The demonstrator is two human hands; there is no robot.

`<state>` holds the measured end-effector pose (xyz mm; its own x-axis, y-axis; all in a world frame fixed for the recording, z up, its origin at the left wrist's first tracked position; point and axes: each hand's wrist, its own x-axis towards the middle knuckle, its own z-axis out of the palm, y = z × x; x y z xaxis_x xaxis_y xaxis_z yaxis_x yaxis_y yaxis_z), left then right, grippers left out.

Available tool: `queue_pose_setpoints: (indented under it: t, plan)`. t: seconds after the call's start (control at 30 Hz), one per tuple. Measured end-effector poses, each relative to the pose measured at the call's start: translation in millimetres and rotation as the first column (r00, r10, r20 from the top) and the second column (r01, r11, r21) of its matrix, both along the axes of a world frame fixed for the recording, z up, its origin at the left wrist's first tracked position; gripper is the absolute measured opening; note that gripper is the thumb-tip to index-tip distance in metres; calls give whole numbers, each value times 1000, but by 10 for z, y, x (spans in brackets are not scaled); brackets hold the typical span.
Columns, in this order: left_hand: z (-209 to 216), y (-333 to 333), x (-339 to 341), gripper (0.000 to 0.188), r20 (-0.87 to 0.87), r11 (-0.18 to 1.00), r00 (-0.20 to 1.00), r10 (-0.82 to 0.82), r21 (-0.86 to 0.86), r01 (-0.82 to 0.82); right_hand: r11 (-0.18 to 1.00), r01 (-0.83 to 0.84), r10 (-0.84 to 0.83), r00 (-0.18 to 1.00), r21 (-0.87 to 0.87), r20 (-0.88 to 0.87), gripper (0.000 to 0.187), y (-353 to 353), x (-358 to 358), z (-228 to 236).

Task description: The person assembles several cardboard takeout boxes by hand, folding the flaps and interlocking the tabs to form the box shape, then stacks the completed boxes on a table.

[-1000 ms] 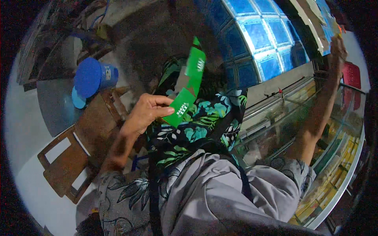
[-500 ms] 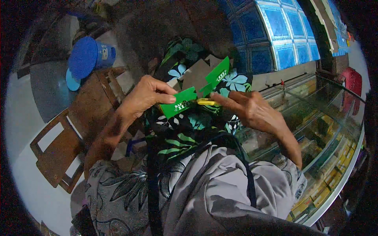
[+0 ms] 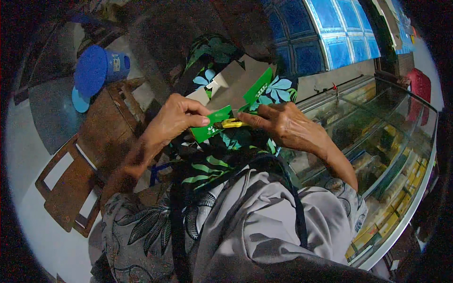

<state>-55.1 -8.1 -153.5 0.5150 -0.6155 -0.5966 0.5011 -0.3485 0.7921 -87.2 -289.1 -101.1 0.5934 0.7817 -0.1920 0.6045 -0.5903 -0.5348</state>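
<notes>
L hand (image 3: 174, 118) hldg grn carton (image 3: 231, 96) | R hand (image 3: 288, 125), ylw tool (image 3: 231, 123) | floral lap (image 3: 213, 164) | glass case (image 3: 373, 155) rt

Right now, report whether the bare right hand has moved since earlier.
Yes: the right hand moved left, away from the far end of the clear glass display case.

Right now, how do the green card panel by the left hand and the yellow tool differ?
Shape: the green card panel is broad and flat; the yellow tool is slim and smaller.
Look: green with white print versus yellow with a dark end.
Hold: left hand pinches the panel; right hand holds the tool.
Shared: both are hand-held.
</notes>
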Motion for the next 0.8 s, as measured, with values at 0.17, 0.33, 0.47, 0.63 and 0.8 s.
queue_pose_setpoints:
  t: [0.17,0.33,0.47,0.63,0.8]
  plan:
    - [-62,-50,-176,19,30,999,999,-10,52,9,979,-48,63,995,-197,74,56,184,-130,63]
    - [-85,-53,-234,20,44,996,999,-13,92,9,968,-27,70,984,-249,165,53,200,-170,63]
    - [-2,-73,-205,19,54,998,998,43,42,-45,965,-88,162,942,-248,295,55,-32,-117,34]
    - [86,-143,-166,22,69,997,995,78,-25,-77,990,-124,143,902,-74,408,53,-213,63,300]
    - [246,-295,-79,19,112,998,994,-19,63,12,963,-243,271,841,-121,468,44,-278,48,486]
